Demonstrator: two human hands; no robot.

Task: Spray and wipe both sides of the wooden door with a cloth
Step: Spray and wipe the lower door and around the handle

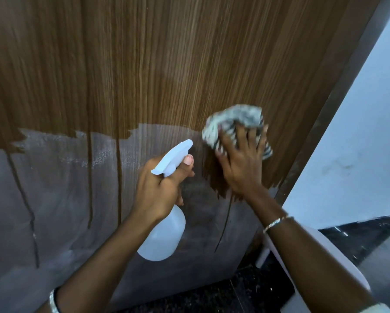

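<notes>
The wooden door fills most of the view; its upper part is clean brown grain, its lower part is covered by a grey dusty film crossed by dark drip runs. My left hand grips the neck of a white spray bottle, nozzle aimed at the door. My right hand presses a bunched grey-and-white cloth flat against the door near its right edge, fingers spread over it. A wiped brown patch lies under and below that hand.
The door's right edge runs diagonally beside a pale wall. Dark speckled floor shows below the door. A white curved object sits behind my right forearm, partly hidden.
</notes>
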